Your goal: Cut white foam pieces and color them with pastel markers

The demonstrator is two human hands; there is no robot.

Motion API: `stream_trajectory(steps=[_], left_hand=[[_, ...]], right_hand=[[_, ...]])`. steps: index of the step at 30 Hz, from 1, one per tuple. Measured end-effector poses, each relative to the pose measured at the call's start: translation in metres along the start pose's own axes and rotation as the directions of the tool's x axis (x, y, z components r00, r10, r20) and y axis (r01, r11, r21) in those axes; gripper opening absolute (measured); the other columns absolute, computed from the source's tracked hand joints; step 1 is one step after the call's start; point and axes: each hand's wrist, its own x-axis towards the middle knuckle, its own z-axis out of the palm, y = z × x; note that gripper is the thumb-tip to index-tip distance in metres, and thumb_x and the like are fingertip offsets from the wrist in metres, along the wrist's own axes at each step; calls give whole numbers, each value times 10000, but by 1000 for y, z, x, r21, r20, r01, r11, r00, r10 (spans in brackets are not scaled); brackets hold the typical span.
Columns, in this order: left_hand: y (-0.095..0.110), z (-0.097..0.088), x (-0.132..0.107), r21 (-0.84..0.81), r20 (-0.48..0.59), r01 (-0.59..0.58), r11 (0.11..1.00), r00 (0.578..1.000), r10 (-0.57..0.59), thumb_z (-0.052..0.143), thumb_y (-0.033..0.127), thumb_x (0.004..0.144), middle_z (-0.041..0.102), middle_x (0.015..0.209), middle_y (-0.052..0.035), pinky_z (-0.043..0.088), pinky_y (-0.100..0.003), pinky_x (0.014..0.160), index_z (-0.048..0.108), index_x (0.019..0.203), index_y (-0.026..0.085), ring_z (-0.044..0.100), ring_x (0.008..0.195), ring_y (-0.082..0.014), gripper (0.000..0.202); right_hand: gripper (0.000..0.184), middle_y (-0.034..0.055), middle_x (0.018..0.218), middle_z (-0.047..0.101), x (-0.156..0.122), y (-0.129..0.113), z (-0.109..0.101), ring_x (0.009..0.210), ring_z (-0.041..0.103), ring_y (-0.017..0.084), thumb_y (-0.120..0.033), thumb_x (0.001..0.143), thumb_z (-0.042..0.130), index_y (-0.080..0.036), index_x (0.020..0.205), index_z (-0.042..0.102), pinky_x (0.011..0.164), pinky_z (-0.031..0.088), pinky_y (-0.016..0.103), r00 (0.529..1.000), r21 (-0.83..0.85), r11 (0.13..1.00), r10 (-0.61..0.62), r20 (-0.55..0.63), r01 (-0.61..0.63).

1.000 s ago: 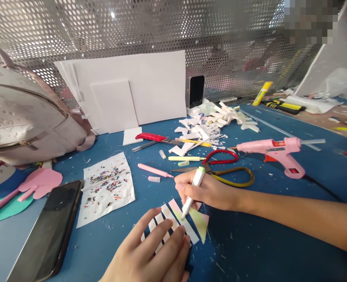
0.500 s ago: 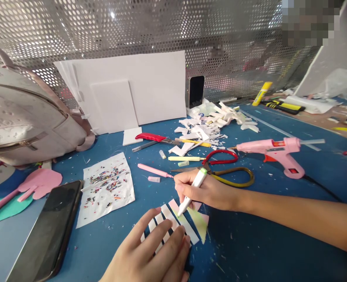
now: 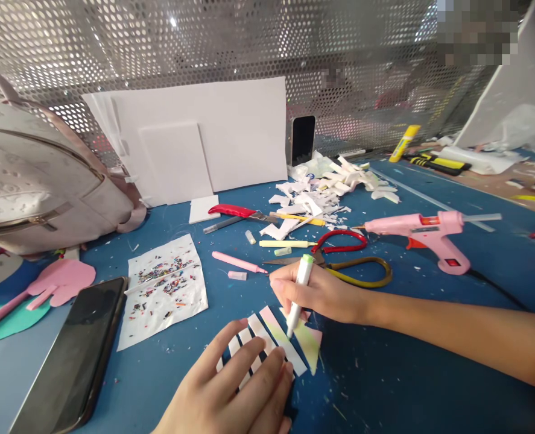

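Observation:
My right hand (image 3: 315, 292) grips a white marker (image 3: 300, 295) with a green end, its tip low against the edge of a paper strip (image 3: 278, 330) tinted pink and pale green. My left hand (image 3: 240, 383) lies with fingers spread over several white strips (image 3: 259, 330), pressing them on the blue table. Right of the tinted strip is a small pink and green paper piece (image 3: 310, 343), partly behind the marker. An uncapped pink marker (image 3: 237, 262) and its cap (image 3: 237, 275) lie beyond my hands, near a pale yellow marker (image 3: 288, 244).
Scissors (image 3: 362, 268) lie just behind my right hand, with a pink glue gun (image 3: 418, 229) to their right. A red-handled cutter (image 3: 237, 211) and foam scraps (image 3: 321, 193) lie farther back. At left are a phone (image 3: 72, 355), a speckled paper sheet (image 3: 165, 289) and a backpack (image 3: 45, 175).
The marker in my right hand has shifted slightly right and stands more upright. More pale green shows on the pink strip. My left hand has stayed in place.

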Motion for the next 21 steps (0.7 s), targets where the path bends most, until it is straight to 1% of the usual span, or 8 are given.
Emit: stream_trajectory(steps=[2, 7, 10, 12, 14, 15, 18, 21], left_hand=[[0, 1, 0, -8, 9, 5, 1000, 1000, -5, 507, 293, 996, 753, 1056, 56, 190, -441, 1259, 747, 1029, 203, 675, 975, -159, 259], [-1, 3, 6, 0, -37, 2, 1000, 999, -2, 486, 268, 999, 763, 995, 58, 211, -417, 1253, 757, 971, 200, 686, 922, -149, 281], [-1, 2, 8, -2, -28, 4, 1000, 1000, -5, 495, 270, 996, 764, 992, 60, 213, -409, 1253, 755, 974, 201, 686, 923, -147, 270], [-1, 2, 7, -3, -25, 6, 1000, 1000, -6, 497, 272, 997, 764, 994, 60, 203, -410, 1256, 755, 979, 202, 685, 929, -146, 268], [0, 1, 5, -5, -26, 4, 1000, 1000, -4, 493, 275, 999, 763, 998, 58, 202, -416, 1256, 755, 977, 201, 685, 934, -147, 273], [0, 1, 5, -4, -23, 3, 1000, 1000, -3, 490, 279, 1001, 761, 1004, 56, 203, -419, 1255, 754, 980, 199, 685, 939, -149, 277], [0, 1, 4, -3, -12, 3, 1000, 1000, -3, 494, 282, 1000, 758, 1014, 51, 203, -428, 1256, 752, 989, 194, 687, 952, -150, 273], [0, 0, 4, -7, -3, 7, 1000, 1000, -7, 503, 282, 998, 756, 1022, 50, 195, -428, 1259, 747, 1008, 197, 685, 964, -148, 259]], right_hand=[[459, -26, 587, 494, -1, 0, 0, 498, 472, 75, -412, 996, 511, -128, 639, 564, 477, 368, 192, 1000, 5, 1000, -2, 2, 2], [453, -31, 580, 485, 1, 1, 0, 496, 466, 75, -420, 985, 533, -132, 636, 555, 477, 366, 192, 1000, 4, 1000, 2, 1, -2], [404, -21, 636, 516, 1, -1, 0, 559, 497, 79, -392, 978, 557, -128, 674, 586, 530, 392, 189, 999, -29, 999, -33, -39, 32], [389, -17, 641, 535, 1, -2, 0, 572, 508, 83, -395, 971, 569, -129, 688, 594, 534, 392, 187, 1000, -34, 999, -12, -26, 11], [422, -21, 600, 527, 0, -3, 0, 533, 491, 82, -428, 975, 551, -130, 678, 586, 499, 372, 187, 999, -14, 999, 36, 12, -36], [427, -21, 597, 530, 0, -4, 0, 529, 487, 82, -437, 974, 549, -131, 678, 584, 496, 368, 187, 999, -16, 999, 43, 16, -42], [387, -8, 656, 572, 0, -4, 0, 582, 506, 87, -417, 962, 578, -133, 701, 594, 532, 381, 187, 1000, -56, 998, 6, -16, -7], [393, -15, 630, 557, 0, -4, 0, 548, 493, 86, -418, 951, 595, -133, 679, 594, 504, 369, 190, 999, -21, 999, 46, 22, -45]])
